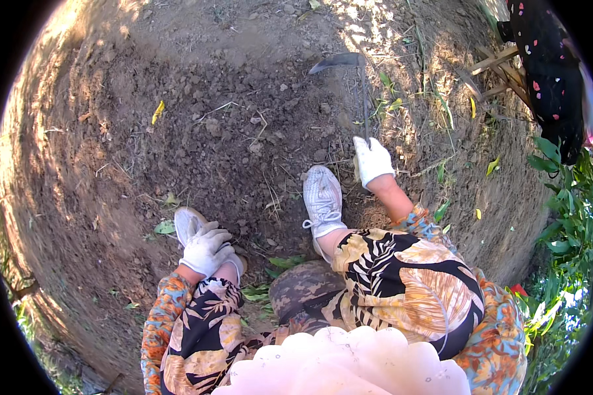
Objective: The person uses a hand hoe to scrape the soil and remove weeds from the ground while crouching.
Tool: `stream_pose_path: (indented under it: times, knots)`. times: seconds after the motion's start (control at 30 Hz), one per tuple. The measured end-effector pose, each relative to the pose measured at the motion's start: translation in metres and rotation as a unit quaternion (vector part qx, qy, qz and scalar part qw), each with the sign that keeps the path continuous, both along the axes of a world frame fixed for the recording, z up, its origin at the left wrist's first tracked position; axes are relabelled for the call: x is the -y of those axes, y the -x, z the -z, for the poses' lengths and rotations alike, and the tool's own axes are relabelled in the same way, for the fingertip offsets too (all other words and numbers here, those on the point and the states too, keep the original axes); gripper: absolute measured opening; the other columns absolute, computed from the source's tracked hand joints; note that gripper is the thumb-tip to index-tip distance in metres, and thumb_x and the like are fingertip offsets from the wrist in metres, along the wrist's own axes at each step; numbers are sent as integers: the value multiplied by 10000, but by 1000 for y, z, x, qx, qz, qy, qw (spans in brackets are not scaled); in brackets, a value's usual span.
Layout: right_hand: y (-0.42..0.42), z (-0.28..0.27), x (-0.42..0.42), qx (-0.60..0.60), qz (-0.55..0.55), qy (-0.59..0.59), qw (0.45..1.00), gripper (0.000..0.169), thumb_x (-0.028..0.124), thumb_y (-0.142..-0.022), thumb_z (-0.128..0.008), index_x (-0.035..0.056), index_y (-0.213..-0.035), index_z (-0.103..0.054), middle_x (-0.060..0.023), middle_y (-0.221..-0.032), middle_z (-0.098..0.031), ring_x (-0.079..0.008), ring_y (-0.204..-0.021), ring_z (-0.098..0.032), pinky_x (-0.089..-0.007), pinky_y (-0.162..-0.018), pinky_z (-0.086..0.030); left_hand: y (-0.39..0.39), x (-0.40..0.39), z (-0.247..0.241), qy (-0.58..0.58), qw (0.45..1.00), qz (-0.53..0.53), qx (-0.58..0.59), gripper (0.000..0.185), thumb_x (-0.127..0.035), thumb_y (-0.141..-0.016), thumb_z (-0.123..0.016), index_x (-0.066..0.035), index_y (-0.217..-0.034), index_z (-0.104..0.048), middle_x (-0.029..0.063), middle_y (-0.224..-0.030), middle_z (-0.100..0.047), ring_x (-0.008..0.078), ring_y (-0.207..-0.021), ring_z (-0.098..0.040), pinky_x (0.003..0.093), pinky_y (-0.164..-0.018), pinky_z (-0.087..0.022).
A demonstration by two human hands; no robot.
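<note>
A white glove covers my right hand [374,160], which is shut around the lower end of a sickle [364,98]. Its thin shaft points away from me, and the curved metal blade [340,61] bends left just over the bare soil [217,128]. Whether the blade touches the ground, I cannot tell. My left hand [206,249], gloved in white too, rests over the ankle and upper part of my left shoe [185,223]; its fingers are slightly apart and nothing shows in them. My right shoe [322,197] stands on the soil between the two hands.
A person in dark patterned clothing [548,74] is at the far right, beside a wooden frame [499,69]. Leafy green plants [573,207] border the right side. Dry stalks, a yellow leaf [158,112] and green leaves [284,261] lie scattered. A camouflage-patterned cushion-like item [301,286] is between my legs.
</note>
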State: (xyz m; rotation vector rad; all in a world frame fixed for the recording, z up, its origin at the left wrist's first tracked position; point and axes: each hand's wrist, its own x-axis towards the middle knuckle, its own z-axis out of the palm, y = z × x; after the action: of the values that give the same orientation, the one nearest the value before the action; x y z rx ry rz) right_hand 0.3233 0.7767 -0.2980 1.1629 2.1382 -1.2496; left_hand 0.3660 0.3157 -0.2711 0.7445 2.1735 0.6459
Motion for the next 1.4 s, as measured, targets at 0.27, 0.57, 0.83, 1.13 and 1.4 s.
stream_pose_path:
  times: [0.27, 0.57, 0.83, 1.13, 1.4]
  knots:
    - [5, 12, 13, 84, 38, 74, 993, 359, 396, -1014, -548, 43, -1015, -608, -141, -698, -613, -286, -577, -605, -428, -548, -495, -6, 5, 8, -12, 999, -34, 26, 321, -332, -868, -698, -125, -1113, -711, 62, -1162, -700, 313, -1293, -530, 636, -1151, -218]
    - [-9, -71, 17, 103, -243, 63, 963, 330, 375, -1007, -559, 52, -964, -613, -146, -691, -610, -311, -596, -594, -416, -557, -469, -3, 3, 5, -23, 1000, -10, 10, 307, -273, -865, -704, -99, -1118, -692, 88, -1161, -696, 344, -1267, -549, 566, -1128, -326]
    - [-21, 86, -39, 21, -76, -98, 992, 303, 369, -1025, -545, 74, -966, -583, -92, -686, -565, -246, -571, -536, -389, -529, -432, 12, -2, 6, -66, 998, 6, -2, 305, -234, -850, -713, -73, -1108, -687, 113, -1142, -691, 364, -1241, -557, 479, -1033, -454]
    - [-48, -46, 1, 162, 103, 98, 977, 292, 383, -1020, -535, 94, -1012, -575, -47, -596, -525, -198, -428, -494, -375, -405, -407, 1, 5, 7, -43, 998, -26, 23, 325, -338, -878, -689, -123, -1120, -711, 63, -1168, -696, 305, -1280, -536, 656, -1150, -213]
    - [-26, -28, 9, 17, 171, 108, 979, 293, 373, -1002, -590, 81, -1010, -618, -63, -624, -565, -217, -474, -534, -390, -445, -421, -6, 11, 12, -71, 995, -46, 46, 314, -309, -871, -693, -103, -1107, -712, 86, -1152, -693, 333, -1275, -535, 621, -1145, -257]
